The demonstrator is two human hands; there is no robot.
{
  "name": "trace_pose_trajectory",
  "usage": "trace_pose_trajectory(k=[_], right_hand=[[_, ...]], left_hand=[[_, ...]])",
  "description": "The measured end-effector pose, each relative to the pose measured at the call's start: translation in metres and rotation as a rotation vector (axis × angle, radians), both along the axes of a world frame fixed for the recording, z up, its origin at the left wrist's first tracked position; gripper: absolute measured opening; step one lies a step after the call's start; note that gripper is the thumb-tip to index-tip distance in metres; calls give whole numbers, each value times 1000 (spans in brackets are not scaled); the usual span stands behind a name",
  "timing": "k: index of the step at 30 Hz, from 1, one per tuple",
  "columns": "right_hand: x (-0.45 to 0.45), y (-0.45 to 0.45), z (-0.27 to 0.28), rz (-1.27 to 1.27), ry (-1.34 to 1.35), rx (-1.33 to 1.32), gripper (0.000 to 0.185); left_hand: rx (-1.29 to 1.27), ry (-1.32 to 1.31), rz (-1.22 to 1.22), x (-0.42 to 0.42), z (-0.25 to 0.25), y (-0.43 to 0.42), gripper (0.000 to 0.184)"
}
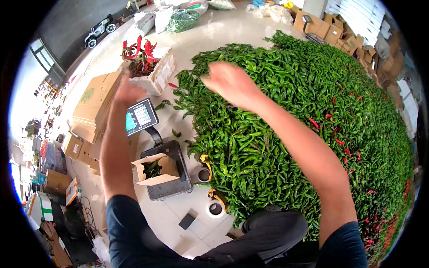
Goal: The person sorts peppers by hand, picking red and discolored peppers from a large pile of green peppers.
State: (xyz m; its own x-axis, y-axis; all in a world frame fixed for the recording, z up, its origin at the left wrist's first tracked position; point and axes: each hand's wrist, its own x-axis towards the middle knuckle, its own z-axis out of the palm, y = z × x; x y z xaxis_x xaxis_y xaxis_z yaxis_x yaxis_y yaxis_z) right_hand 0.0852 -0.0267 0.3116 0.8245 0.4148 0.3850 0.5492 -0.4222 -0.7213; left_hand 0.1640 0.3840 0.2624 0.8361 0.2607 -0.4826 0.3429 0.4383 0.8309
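My left hand [129,92] is raised beside the scale's display [142,117], in front of a white foam box [164,73] of red chili peppers [139,51]. Motion smears its fingers, so its grip is unclear. Over the near-left side of a large heap of green chili peppers [250,147] is my right hand [228,82], blurred, with its fingers curled in. What it may hold is hidden. Between my arms, a small open carton [166,168] with some green peppers inside sits on the platform scale [172,190].
Flattened cardboard boxes [94,100] are stacked at left. Two tape rolls on yellow dispensers [215,207] and a small dark block [187,221] lie on the floor by my knee. Filled sacks [183,21] stand at the back; cartons [313,27] line the far right.
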Motion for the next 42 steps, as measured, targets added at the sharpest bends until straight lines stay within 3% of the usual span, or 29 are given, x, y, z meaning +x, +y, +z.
trace_pose_trajectory(k=[2,3,4,5,6,7,8,9,10,11,14,15,16,17,18,19,21,22,25,27,29,31,33,35,37,39,40,41,42], right_hand=[[-66,-77,-68,62,129,-177,40],[-99,-115,-102,95,187,-271,38],[-136,-161,-120,48,491,-525,41],[-169,-209,-160,-2,621,-904,50],[-233,-294,-247,-174,523,-838,51],[-283,-343,-257,-227,908,-1146,54],[-338,-394,-271,-213,1104,-1357,57],[-391,-430,-262,-287,1308,-1406,59],[-450,-470,-262,-329,1200,-1376,63],[-488,-528,-261,-727,1955,-841,71],[-604,-591,-260,-1017,1110,-1072,75],[-692,-675,-346,-1048,760,-870,76],[-616,-593,-264,-1171,970,-827,70],[-577,-550,-237,-1229,1326,-737,61],[-599,-572,-285,-1160,1269,-555,49],[-578,-528,-271,-1201,1091,-375,46],[-528,-489,-255,-889,1377,-399,48],[-530,-489,-288,-757,1279,-454,51],[-500,-480,-345,-474,1053,-641,46],[-456,-477,-351,-518,1064,-747,46],[-420,-499,-384,-728,838,-659,31],[-368,-523,-386,-906,713,-733,27],[-328,-556,-420,-1061,350,-787,25],[-294,-572,-436,-1130,593,-865,28],[-277,-562,-454,-1291,555,-826,36],[-280,-546,-459,-1212,402,-586,39],[-283,-541,-463,-1023,563,-498,62],[-288,-524,-467,-1000,449,-531,65],[-296,-517,-468,-959,555,-476,64]], left_hand=[[154,-316,-488,-2,-110,43,68],[146,-409,-518,-55,-125,-1,54],[133,-502,-546,-110,-135,-50,41],[153,-246,-626,-139,-165,-75,50],[168,9,-710,-167,-194,-101,59],[-8,-262,-924,-210,-252,-117,49],[-96,-107,-984,-246,-294,-143,45],[-173,55,-1034,-282,-335,-170,40],[-103,259,-1015,-312,-327,-211,40],[-26,468,-1019,-337,-316,-247,40],[-121,401,-1086,-383,-335,-318,38],[-102,384,-1076,-388,-330,-345,33],[-71,383,-1112,-388,-322,-371,31],[-37,375,-1135,-385,-319,-398,30],[24,331,-1244,-375,-319,-425,30],[78,284,-1344,-364,-319,-447,31],[44,231,-1291,-351,-317,-498,30],[-2,232,-1300,-341,-333,-519,29],[17,163,-1296,-323,-316,-579,28],[63,170,-1311,-316,-325,-614,27],[74,174,-1348,-317,-332,-643,26],[60,205,-1382,-320,-346,-668,26],[95,250,-1439,-326,-355,-692,26],[130,259,-1484,-331,-365,-710,25],[129,264,-1496,-329,-375,-721,25],[125,274,-1487,-324,-384,-727,24],[133,276,-1472,-319,-393,-728,23],[138,249,-1434,-314,-395,-732,23],[149,232,-1405,-311,-395,-735,23]])
